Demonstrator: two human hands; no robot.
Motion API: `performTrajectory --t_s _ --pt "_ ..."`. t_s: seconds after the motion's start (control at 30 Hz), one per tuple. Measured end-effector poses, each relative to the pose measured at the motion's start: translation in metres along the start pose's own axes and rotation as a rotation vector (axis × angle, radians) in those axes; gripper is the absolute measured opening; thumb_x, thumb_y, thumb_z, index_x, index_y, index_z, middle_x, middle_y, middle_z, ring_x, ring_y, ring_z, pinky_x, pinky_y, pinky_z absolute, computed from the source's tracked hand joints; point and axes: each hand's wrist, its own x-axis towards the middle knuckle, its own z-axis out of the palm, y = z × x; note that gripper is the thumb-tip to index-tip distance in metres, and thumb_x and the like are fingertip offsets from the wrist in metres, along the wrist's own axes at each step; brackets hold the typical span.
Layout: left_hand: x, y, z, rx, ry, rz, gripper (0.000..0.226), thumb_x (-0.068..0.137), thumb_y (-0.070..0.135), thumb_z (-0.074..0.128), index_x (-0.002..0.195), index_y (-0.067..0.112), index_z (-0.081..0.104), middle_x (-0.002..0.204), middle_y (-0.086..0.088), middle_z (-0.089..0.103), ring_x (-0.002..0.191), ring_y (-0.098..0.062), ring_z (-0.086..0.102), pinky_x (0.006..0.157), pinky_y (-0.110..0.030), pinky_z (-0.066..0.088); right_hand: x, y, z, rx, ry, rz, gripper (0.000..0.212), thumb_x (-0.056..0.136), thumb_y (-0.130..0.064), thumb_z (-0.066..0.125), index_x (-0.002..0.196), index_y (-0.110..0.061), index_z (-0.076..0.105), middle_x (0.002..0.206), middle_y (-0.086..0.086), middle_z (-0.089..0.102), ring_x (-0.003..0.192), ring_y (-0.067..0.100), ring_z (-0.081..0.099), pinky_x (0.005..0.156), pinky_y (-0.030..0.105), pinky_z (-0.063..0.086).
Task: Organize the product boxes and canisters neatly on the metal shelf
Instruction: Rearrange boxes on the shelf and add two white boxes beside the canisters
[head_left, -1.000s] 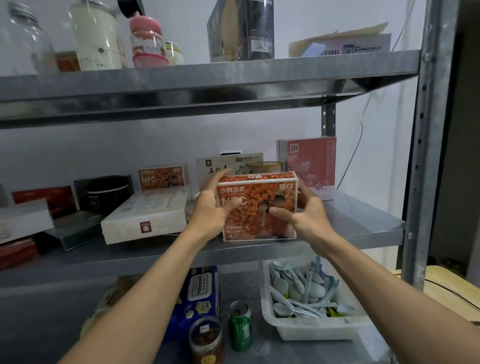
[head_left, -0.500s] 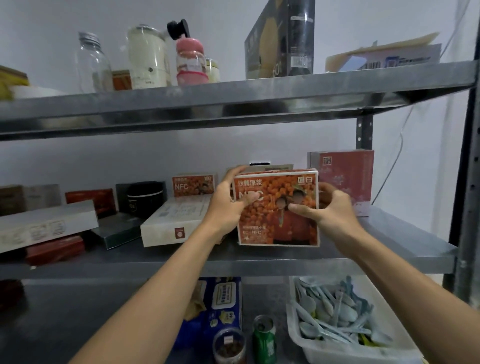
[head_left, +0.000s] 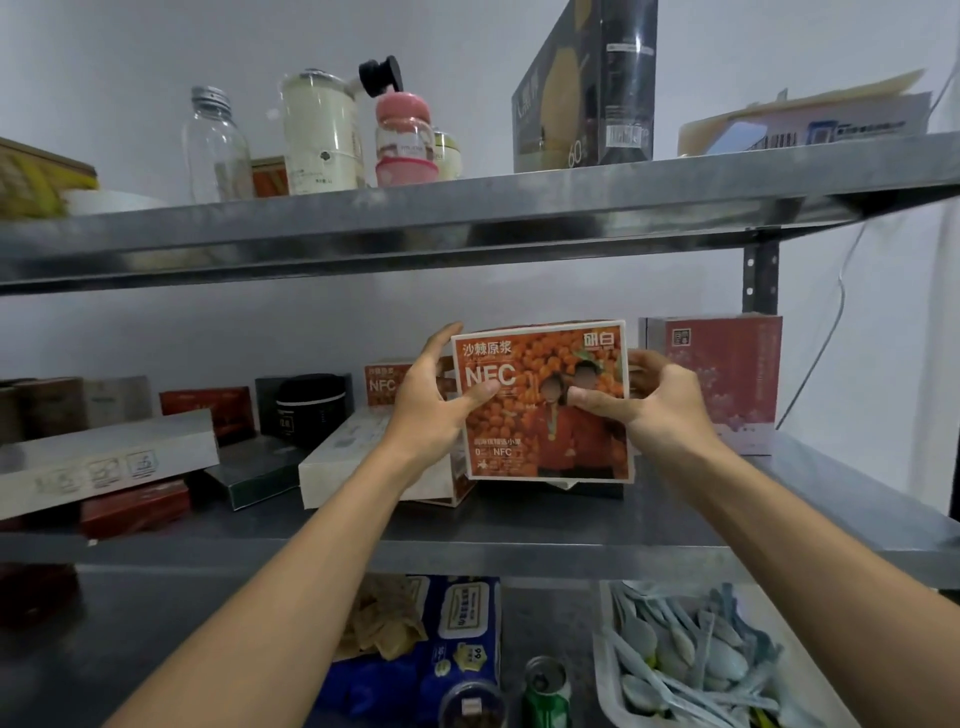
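**Q:** Changed within the last second, left to right?

**A:** Black canister (head_left: 310, 405) and flat white box (head_left: 343, 452): unmoved. Left hand (head_left: 423, 410): gripping the left edge of the orange NFC box (head_left: 540, 415), thumb across the front, fingers behind. Box itself: tilted back a second ago with its top face showing, now upright on the middle shelf (head_left: 519, 525), front square to the camera. Right hand (head_left: 654, 410): pinching the right edge, thumb in front, fingers curled behind. Pink box (head_left: 727, 384): upright, just beside.

**Q:** Meaning for the task?

**A:** Probably placement almost complete. Left to do: letting go, perhaps a push back level with the pink box. Whether flat on the shelf or on something beneath: cannot tell.
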Motion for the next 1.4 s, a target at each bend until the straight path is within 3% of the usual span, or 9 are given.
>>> performTrajectory --t_s 0.1,0.23,0.6,0.67,0.77,0.9,1.0,1.13,1.4 --pt "0.003 0.002 -0.008 0.031 0.038 0.006 0.066 0.085 0.023 0.072 0.138 0.039 0.037 0.124 0.003 0.059 0.111 -0.011 0.060 0.080 -0.024 0.056 0.005 -0.003 0.010 0.011 -0.004 -0.002 0.049 0.069 -0.020 0.088 0.109 -0.020 0.061 0.104 -0.003 0.069 0.090 0.011 0.068 0.076 0.030 0.058" --pt "0.013 0.005 -0.019 0.063 0.065 0.005 0.070 0.085 0.023 0.073 0.143 0.035 0.035 0.130 0.000 0.057 0.117 -0.015 0.056 0.094 -0.041 0.053 0.016 -0.006 0.025 0.006 0.006 -0.016 0.052 0.068 -0.024 0.089 0.114 -0.019 0.062 0.105 -0.003 0.070 0.094 0.018 0.069 0.084 0.041 0.059" --pt "0.057 -0.030 -0.067 0.151 0.061 0.009 0.075 0.084 0.022 0.073 0.143 0.041 0.031 0.121 0.005 0.057 0.110 -0.016 0.059 0.092 -0.043 0.054 0.057 -0.003 0.082 -0.056 0.019 -0.140 0.047 0.076 -0.026 0.082 0.114 -0.029 0.055 0.106 -0.010 0.062 0.092 0.005 0.062 0.062 0.019 0.052" --pt "0.065 -0.046 -0.080 0.153 0.009 0.009 0.077 0.084 0.022 0.073 0.145 0.039 0.028 0.117 0.005 0.059 0.104 -0.011 0.062 0.088 -0.035 0.055 0.064 0.004 0.101 -0.047 0.053 -0.139 0.046 0.077 -0.024 0.081 0.113 -0.031 0.054 0.104 -0.013 0.060 0.091 0.006 0.062 0.056 0.015 0.051" --pt "0.077 -0.072 -0.101 0.193 -0.104 -0.065 0.081 0.082 0.025 0.076 0.147 0.033 0.028 0.117 0.002 0.062 0.104 -0.008 0.061 0.086 -0.024 0.050 0.074 0.015 0.124 -0.032 0.122 -0.121 0.047 0.077 -0.019 0.082 0.114 -0.028 0.054 0.105 -0.009 0.062 0.094 0.012 0.064 0.070 0.032 0.060" --pt "0.083 -0.100 -0.122 0.451 -0.512 -0.194 0.062 0.081 0.047 0.072 0.136 0.038 0.044 0.134 0.010 0.055 0.120 -0.008 0.052 0.099 -0.027 0.041 0.089 0.020 0.144 -0.061 0.178 -0.098 0.051 0.077 -0.020 0.082 0.119 -0.025 0.054 0.111 -0.003 0.063 0.099 0.017 0.065 0.084 0.045 0.059" --pt "0.078 -0.113 -0.124 0.649 -0.746 -0.251 0.067 0.087 0.063 0.053 0.146 0.037 0.035 0.152 0.009 0.036 0.137 -0.012 0.035 0.112 -0.029 0.028 0.100 0.022 0.152 -0.062 0.198 -0.091 0.052 0.076 -0.019 0.083 0.119 -0.022 0.056 0.110 -0.002 0.065 0.098 0.017 0.066 0.082 0.043 0.059" --pt "0.070 -0.118 -0.121 0.791 -0.767 -0.165 0.073 0.090 0.069 0.037 0.152 0.036 0.020 0.161 0.009 0.014 0.147 -0.013 0.013 0.120 -0.034 0.011 0.114 0.027 0.164 -0.076 0.165 -0.100 0.048 0.073 -0.018 0.085 0.111 -0.025 0.057 0.103 -0.006 0.064 0.093 0.012 0.065 0.070 0.029 0.057" --pt "0.061 -0.109 -0.123 0.878 -0.819 -0.198 0.087 0.070 0.088 0.032 0.148 0.051 0.018 0.159 0.018 0.014 0.146 -0.015 0.009 0.117 -0.040 0.011 0.141 0.039 0.191 -0.064 0.082 -0.078 0.052 0.069 -0.018 0.089 0.111 -0.020 0.058 0.106 0.004 0.065 0.097 0.022 0.066 0.083 0.046 0.059"
